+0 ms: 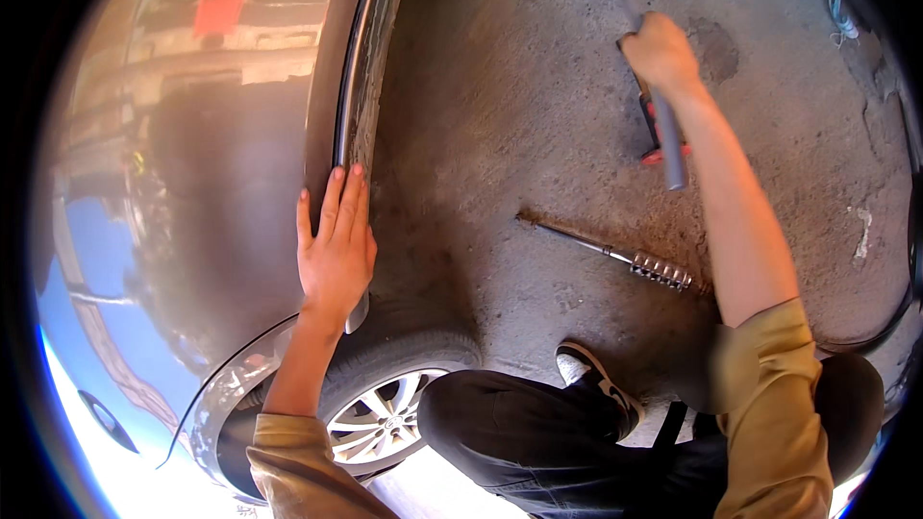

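Note:
My left hand (336,264) lies flat on the lower edge of a shiny, brownish-grey car panel (231,192). Its fingers are stretched out and slightly apart, with the tips beside a dark trim strip (355,77). Away from the car, above the floor, my right hand (663,53) is closed around a claw hammer (671,149). The curved hammer head sticks out past the fist, and the grey handle end points back toward me. Behind the handle, partly hidden by it, a red-and-black tool (652,156) is on the floor.
A metal rod tool with a ribbed grip (659,269) lies on the rough concrete floor (500,115). The car wheel (385,418) is close by my knee, below my left hand. A dark hose or cable (865,338) curves along the right side, with a small bluish-white item (843,17) at the far right.

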A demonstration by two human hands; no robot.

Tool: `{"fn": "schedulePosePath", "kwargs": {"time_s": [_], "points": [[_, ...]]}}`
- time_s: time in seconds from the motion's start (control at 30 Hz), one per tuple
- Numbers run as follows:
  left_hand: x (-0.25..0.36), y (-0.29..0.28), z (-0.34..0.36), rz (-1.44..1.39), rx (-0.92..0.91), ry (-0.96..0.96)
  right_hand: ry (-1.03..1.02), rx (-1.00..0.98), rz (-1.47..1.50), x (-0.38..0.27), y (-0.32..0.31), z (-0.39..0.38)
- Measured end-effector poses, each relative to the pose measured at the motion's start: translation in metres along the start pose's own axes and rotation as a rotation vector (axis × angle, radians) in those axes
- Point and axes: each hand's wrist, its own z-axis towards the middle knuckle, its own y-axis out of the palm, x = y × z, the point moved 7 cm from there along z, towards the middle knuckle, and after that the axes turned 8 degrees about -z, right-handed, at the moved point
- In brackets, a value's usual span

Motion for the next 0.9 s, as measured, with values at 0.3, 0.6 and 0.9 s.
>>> {"fn": "schedulePosePath", "kwargs": {"time_s": [0.3,0.6,0.9], "points": [[0.153,0.033,0.002,-0.884,0.125,0.192,-0.522,-0.012,-1.116,0.129,-0.115,0.054],[0.313,0.141,0.015,-1.829,-0.945,-0.128,-0.182,-0.563,-0.724,0.244,-0.097,-0.262],[0.390,0.207,-0.001,-2.373,-0.202,-2.060,0.565,-0.080,0.319,0.331,-0.033,-0.343]]}}
